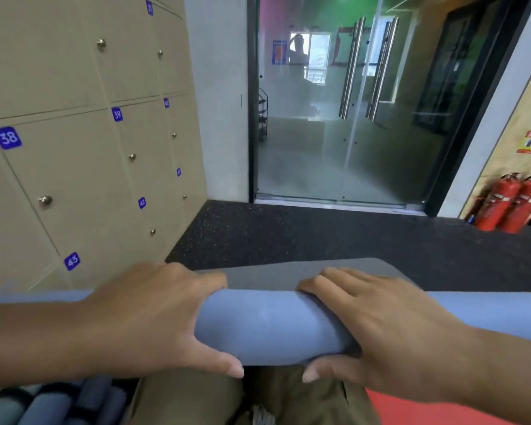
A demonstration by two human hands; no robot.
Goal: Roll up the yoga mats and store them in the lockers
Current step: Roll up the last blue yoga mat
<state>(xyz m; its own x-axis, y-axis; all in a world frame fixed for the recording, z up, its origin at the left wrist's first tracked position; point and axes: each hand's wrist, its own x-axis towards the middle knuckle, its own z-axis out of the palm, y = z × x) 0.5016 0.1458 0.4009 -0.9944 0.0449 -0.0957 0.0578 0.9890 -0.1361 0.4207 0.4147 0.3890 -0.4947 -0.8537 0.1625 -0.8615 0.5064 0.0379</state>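
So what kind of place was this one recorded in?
Most likely a gym or yoga studio's locker area: numbered lockers line the wall, both hands grip a blue yoga mat being rolled, and dark rubber flooring runs to glass doors.

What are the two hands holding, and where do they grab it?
Both hands grip the rolled blue yoga mat around its middle: the left hand and right hand side by side, fingers over the top, thumbs underneath.

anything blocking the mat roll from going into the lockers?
Nothing lies on the floor between the blue mat roll, held by the left hand and right hand, and the lockers. All visible locker doors are closed.
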